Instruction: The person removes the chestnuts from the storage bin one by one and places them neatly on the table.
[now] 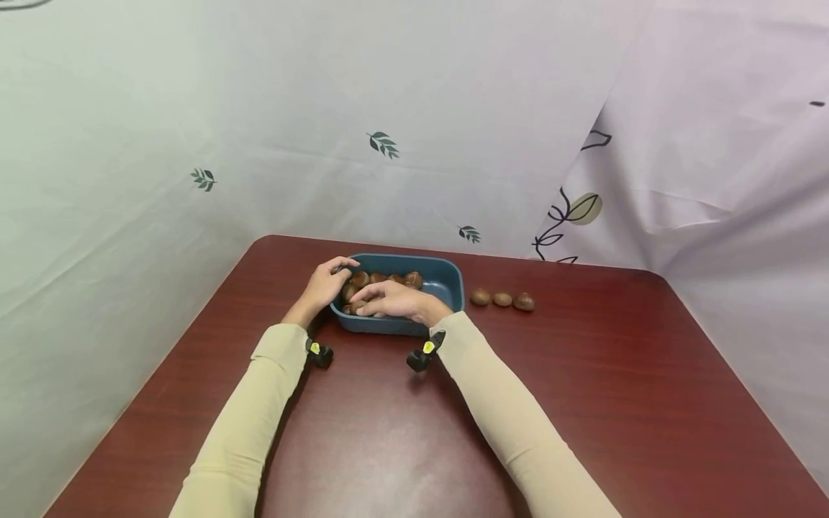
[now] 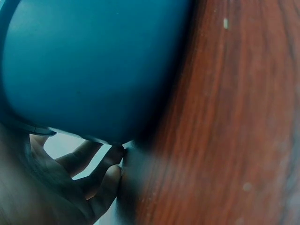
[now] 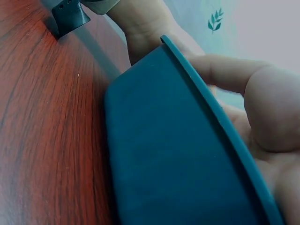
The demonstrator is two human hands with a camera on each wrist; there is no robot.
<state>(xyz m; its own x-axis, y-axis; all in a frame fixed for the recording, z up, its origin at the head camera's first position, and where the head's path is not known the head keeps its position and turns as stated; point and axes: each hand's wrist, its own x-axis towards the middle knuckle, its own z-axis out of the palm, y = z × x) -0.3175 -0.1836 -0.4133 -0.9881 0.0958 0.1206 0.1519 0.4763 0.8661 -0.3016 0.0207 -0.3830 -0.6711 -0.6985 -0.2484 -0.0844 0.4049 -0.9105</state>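
Observation:
A blue rectangular basin [image 1: 382, 326] stands near the table's far edge, with several brown chestnuts [image 1: 377, 278] heaped at its left end. My left hand [image 1: 324, 285] holds the basin's left end; its fingers [image 2: 110, 183] reach around the outer wall in the left wrist view. Over the near rim my right hand [image 1: 396, 301] dips into the basin, its thumb and fingertips around a chestnut at the near left. From the right wrist, the basin's outer wall [image 3: 154, 140] hides the chestnuts, and the thumb [image 3: 225, 72] bends over the rim.
Three more chestnuts lie in a row right of the basin: one nearest it [image 1: 480, 296], a middle one [image 1: 501, 299] and a far one [image 1: 524, 302]. The reddish-brown table [image 1: 615, 388] runs back to a pale curtain [image 1: 291, 144] with leaf prints.

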